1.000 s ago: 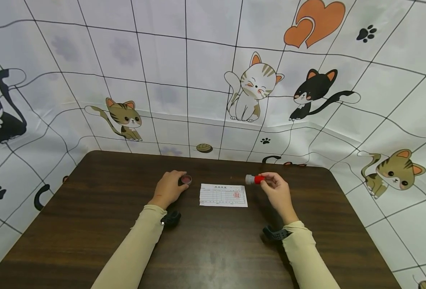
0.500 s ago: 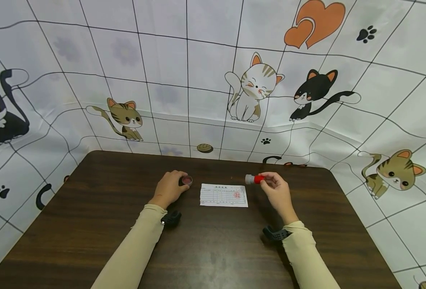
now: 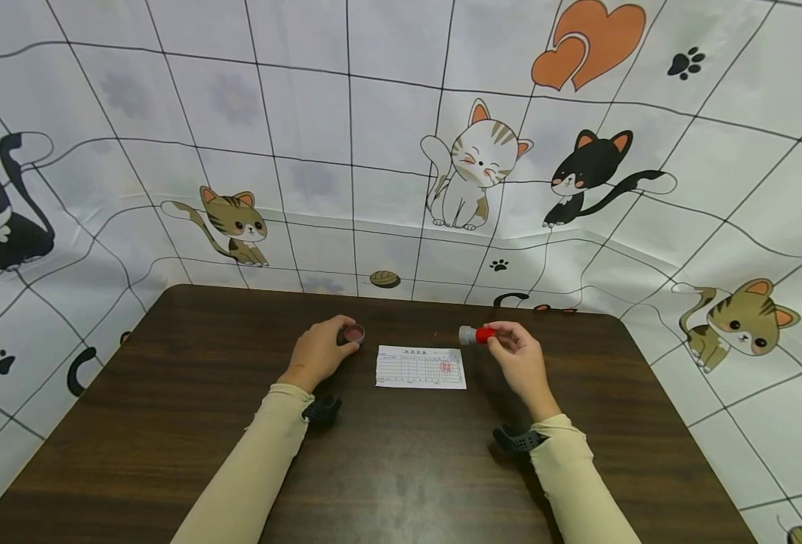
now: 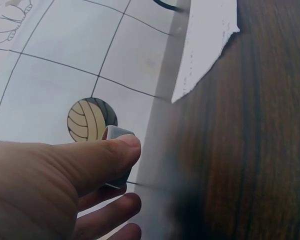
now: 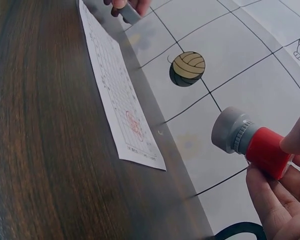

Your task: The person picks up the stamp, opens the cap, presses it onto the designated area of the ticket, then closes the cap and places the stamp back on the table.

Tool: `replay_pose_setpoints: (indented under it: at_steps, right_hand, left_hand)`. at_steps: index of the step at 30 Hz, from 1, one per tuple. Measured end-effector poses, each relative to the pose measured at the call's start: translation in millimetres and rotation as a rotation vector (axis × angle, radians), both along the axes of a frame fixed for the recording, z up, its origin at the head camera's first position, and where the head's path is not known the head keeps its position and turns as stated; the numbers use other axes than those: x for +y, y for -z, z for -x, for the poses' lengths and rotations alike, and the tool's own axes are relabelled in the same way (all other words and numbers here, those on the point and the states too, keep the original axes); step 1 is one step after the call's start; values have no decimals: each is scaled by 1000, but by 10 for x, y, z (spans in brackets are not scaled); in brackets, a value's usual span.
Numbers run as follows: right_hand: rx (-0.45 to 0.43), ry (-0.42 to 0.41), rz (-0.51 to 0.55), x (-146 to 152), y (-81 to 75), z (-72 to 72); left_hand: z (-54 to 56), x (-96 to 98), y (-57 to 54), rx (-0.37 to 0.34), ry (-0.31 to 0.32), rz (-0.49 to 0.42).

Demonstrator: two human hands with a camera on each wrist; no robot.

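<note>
My right hand point(image 3: 522, 364) pinches a self-inking stamp point(image 3: 477, 335) by its red barrel, with thumb on one side and fingers on the other. The stamp lies sideways, its grey round head point(image 5: 229, 131) pointing left. Across the table, my left hand point(image 3: 319, 351) grips a small round grey cap point(image 3: 354, 335) between thumb and fingers; the cap's reddish inside shows in the head view. Flat between both hands lies a white printed form point(image 3: 408, 369) with a table grid and a red stamp mark near its upper right.
A dark brown wooden table point(image 3: 387, 476) stretches beneath both hands. Behind it hangs a white tile-patterned sheet point(image 3: 313, 166) printed with cartoon cats, reaching to the table's far edge. Each wrist wears a dark band, such as the right wristband point(image 3: 518, 440).
My left hand has shifted slightly right and up with the cap, tilting its inside more into sight. The stamp in my right hand has moved a touch left. The form stays put.
</note>
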State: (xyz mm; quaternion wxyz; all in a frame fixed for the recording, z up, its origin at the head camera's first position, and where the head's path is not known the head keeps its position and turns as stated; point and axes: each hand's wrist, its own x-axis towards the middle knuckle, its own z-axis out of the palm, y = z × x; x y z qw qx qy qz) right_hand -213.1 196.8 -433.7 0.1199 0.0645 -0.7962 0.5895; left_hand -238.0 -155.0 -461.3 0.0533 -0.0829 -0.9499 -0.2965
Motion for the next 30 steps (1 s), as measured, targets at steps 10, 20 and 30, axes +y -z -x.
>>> replay_pose_setpoints:
  at_steps: [10,20,30]
  right_hand:
    - [13,-9,-6,-65,-128,-89]
    - [34,-16,-8,-14,67,43]
    - [149,-44,-28,-51,179,110]
  left_hand:
    - [-30,37,-94,28,25,-29]
    - [-57,91,-172,54,85,-47]
    - [-62,101,-192,49,119,-33]
